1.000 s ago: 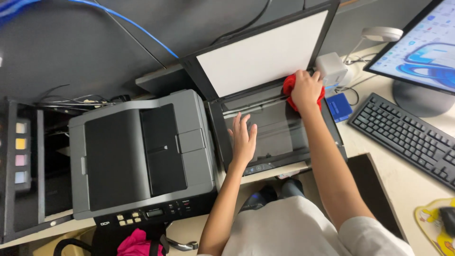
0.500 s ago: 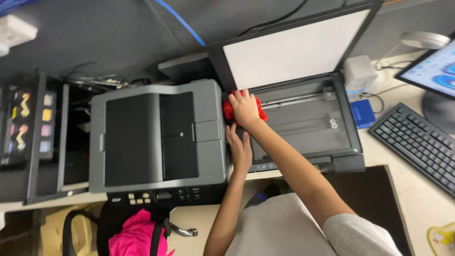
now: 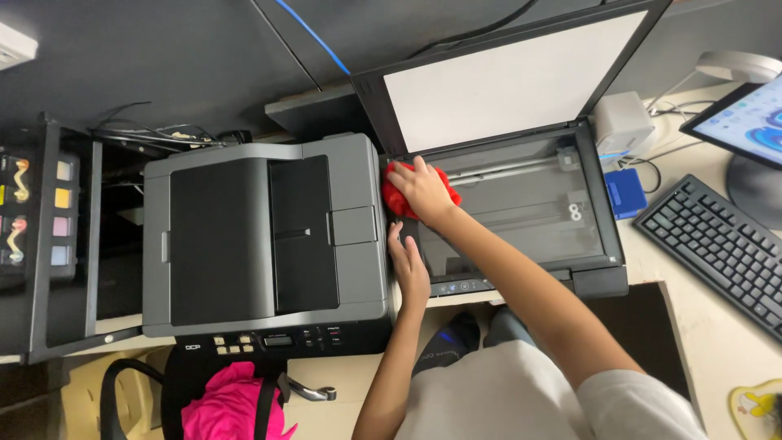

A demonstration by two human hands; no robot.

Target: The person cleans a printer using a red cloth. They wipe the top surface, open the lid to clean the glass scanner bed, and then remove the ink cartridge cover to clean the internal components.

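Observation:
A flatbed scanner [image 3: 599, 261] lies open on the desk, its lid [image 3: 505, 77] raised and showing a white underside. My right hand [image 3: 423, 189] presses a red cloth [image 3: 393, 197] against the near-left corner of the scanner glass [image 3: 529, 216]. My left hand [image 3: 409, 262] rests flat, fingers apart, on the scanner's left front edge, next to a grey printer [image 3: 261, 236].
A black keyboard [image 3: 717, 248] and a monitor [image 3: 745, 122] stand to the right. A blue box [image 3: 625, 193] and a white adapter [image 3: 623, 122] sit beside the scanner. An open ink bay [image 3: 32, 216] is at far left. A pink bag [image 3: 232, 403] lies below the printer.
My right hand has swept the red cloth from the right side of the glass to its left corner. My left hand slid left along the scanner's front edge.

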